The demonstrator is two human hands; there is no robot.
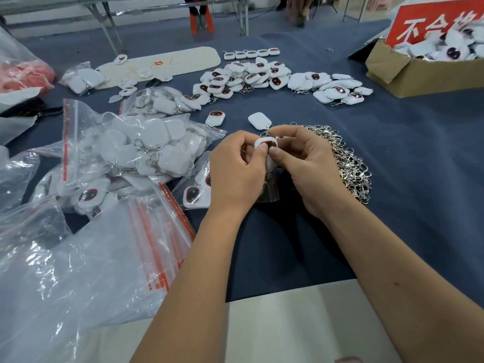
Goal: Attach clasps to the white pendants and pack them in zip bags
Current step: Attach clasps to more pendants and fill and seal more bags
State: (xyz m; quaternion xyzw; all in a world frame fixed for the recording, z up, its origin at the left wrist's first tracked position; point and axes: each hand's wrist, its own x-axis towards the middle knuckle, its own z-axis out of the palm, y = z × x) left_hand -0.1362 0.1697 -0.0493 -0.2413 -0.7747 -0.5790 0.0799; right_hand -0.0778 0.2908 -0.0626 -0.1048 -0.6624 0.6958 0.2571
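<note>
I am looking down at a table covered in dark blue cloth, with both my bare forearms reaching forward. My left hand and my right hand meet in the middle of the view, fingers curled, both pinching one white pendant between thumbs and fingertips. The pendant shows a dark, red-rimmed face towards me. A small clear zip bag hangs down below it between my palms; whether the pendant is partly inside the bag I cannot tell.

Just behind my hands, a loose white pendant with a clasp lies face down on the cloth, and another pendant lies face up a little to its left. To the right of my right hand, touching it, sits a heap of silver metal clasps.

To my left lie clear zip bags with red seal strips, one filled with white pendants, and a stack of empty ones nearer to me. Farther back, a pile of finished pendants with clasps spreads across the cloth. At the far right stands a cardboard box full of more pendants, with a red sign behind it.
</note>
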